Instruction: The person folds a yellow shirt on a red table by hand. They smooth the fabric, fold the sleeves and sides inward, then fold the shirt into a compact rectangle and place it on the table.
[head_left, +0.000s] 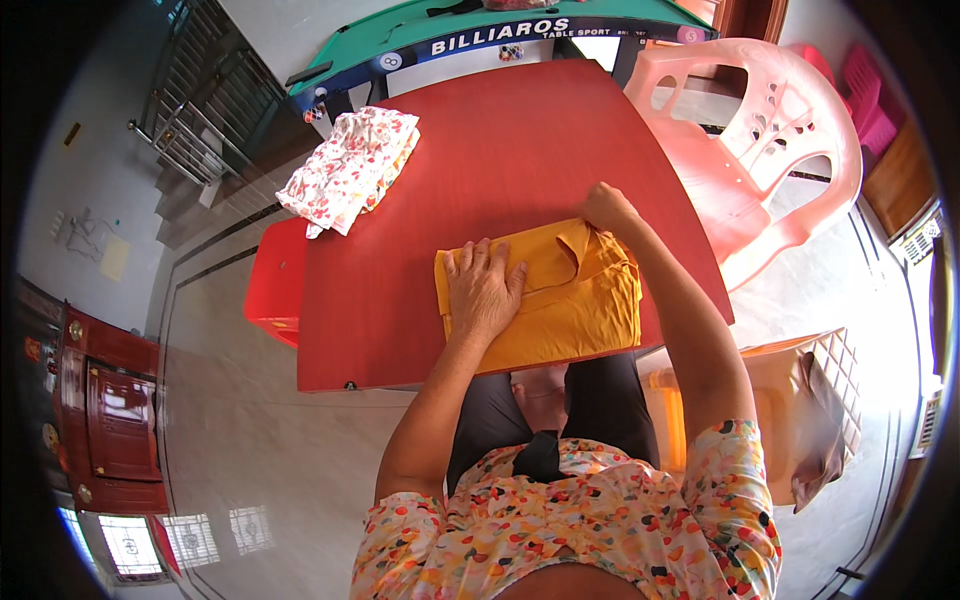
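A mustard-yellow garment (555, 322) lies folded into a rough rectangle at the near edge of the red wooden table (517, 142). My left hand (484, 289) rests flat on its left part, palm down with the fingers spread. At the far right corner my right hand (609, 206) has its fingers curled in on the cloth's edge; the fingertips themselves are hidden. An opening like a collar or a fold shows between the two hands, and the right side of the cloth is wrinkled.
Folded floral clothes (349, 169) are piled at the table's left corner. A red plastic stool (274, 281) stands left of the table, a pink plastic chair (750, 142) to the right. A billiard table (480, 41) is beyond. Near my right elbow is a cardboard-coloured box (772, 420) with dark cloth.
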